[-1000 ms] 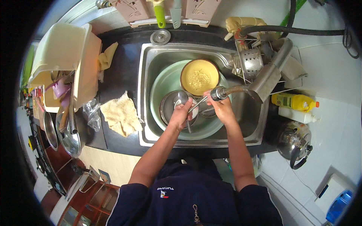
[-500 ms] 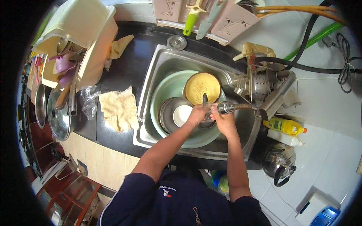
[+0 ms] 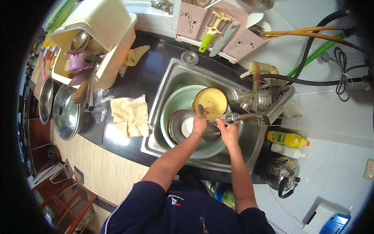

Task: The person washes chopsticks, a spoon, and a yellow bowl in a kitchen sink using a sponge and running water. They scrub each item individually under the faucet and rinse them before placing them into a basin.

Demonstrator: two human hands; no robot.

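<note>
Black counter (image 3: 151, 72), steel sink (image 3: 191, 76): L hand (image 3: 199, 124) clenched on dark spoon (image 3: 200, 109), its tip over yellow bowl (image 3: 216, 100); R hand (image 3: 229, 133) by tap nozzle (image 3: 233, 118), fingers part hidden, can't tell grip. Below, green basin (image 3: 170, 107) w/ yellow bowl, metal pan (image 3: 176, 124) & white bowl (image 3: 187, 127); tan cloth (image 3: 129, 117) on counter to L.

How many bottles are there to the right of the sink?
2. One is the yellow bottle; the other is the white bottle, just beside it, between it and the kettle. More may be hidden behind these things.
</note>
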